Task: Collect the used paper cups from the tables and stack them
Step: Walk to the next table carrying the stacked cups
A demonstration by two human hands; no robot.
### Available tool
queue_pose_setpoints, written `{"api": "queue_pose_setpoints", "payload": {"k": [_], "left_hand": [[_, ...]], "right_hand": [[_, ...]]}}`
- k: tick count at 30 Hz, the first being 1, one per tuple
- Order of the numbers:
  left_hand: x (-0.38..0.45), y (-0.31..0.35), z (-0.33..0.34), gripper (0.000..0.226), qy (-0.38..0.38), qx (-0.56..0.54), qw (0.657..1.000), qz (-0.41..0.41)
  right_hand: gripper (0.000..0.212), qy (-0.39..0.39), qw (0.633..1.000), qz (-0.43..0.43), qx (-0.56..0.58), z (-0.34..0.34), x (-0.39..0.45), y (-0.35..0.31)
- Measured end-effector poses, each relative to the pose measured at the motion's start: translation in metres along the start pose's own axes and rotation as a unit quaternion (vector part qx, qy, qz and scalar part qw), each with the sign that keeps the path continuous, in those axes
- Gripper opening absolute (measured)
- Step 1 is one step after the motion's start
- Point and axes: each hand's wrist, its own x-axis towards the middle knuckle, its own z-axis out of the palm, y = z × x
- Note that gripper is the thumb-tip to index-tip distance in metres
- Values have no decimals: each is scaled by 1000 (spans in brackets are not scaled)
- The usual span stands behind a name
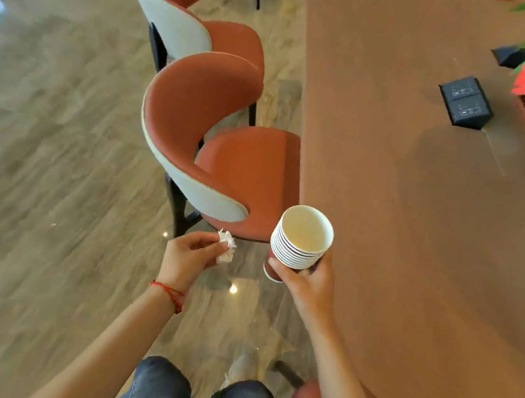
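Several paper cups, about 9 by the rims, sat nested in one stack [301, 240] that your right hand [307, 284] held from below, fingers and thumb curled round the red lower walls. It hung at the table [423, 225] edge, at 3 o'clock from your left hand [187, 257], which pinched a crumpled white tissue [226, 246] between thumb and fingertips. You carried a light load, I judged, but thin paper walls buckle under a hard squeeze, and a tall nest tips easily. Holding low, around the bottom cup, suited it; the rolled rims were the stiffest part to take. At 11 o'clock from the stack stood 2 orange chairs [197, 125]. No loose cup showed on the tabletop.
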Motion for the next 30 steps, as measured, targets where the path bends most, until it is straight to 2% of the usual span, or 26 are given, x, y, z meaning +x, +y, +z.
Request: {"api": "queue_pose_setpoints", "payload": {"k": [5,13,16,21,30], "left_hand": [[2,12,-90,9,89,-68,994,3],[-9,18,-260,12,252,-142,957,35],[-21,14,-308,8,313,-169,934,38],[-44,6,-371,8,407,-210,888,41],[-47,13,-458,11,557,-272,783,52]], "right_hand": [[64,-107,993,-40,-23,90,2,-22],[67,-288,954,-72,-35,270,-21,-56],[71,-364,927,-78,-48,328,-35,-64],[59,-466,879,-85,-53,414,-58,-77],[57,-629,767,-104,-76,558,-79,-96]]}}
